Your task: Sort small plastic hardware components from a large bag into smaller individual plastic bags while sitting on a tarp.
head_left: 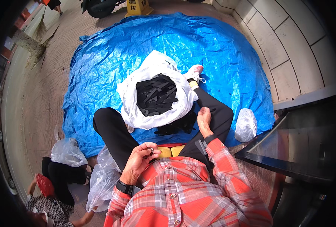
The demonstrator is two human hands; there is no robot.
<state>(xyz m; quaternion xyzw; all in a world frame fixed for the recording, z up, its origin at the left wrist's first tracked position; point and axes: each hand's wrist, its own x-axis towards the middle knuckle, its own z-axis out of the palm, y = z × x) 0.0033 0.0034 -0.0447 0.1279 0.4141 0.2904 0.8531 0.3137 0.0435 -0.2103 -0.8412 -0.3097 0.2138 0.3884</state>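
My left hand [140, 156] is closed in a pinch in front of my waist, with a small dark, rounded piece [150, 151] between thumb and fingers. Over my right thigh, my right hand [204, 118] is curled closed; whatever it may hold is hidden. Between my legs stands a white plastic bag [126, 94], its mouth rolled open. Flat, elongated black pieces [156, 96] fill it. More black pieces [181, 125] lie in a loose heap on the blue tarp [99, 64], between the bag and my lap, close to my right hand.
A tied white bag [246, 125] sits right of my knee, beside a dark glossy panel [289, 140]. Translucent bags [103, 178] stand at my left, where another person [54, 196] sits. A tiled wall [281, 45] borders the right; a yellow sign [138, 7] stands beyond the tarp.
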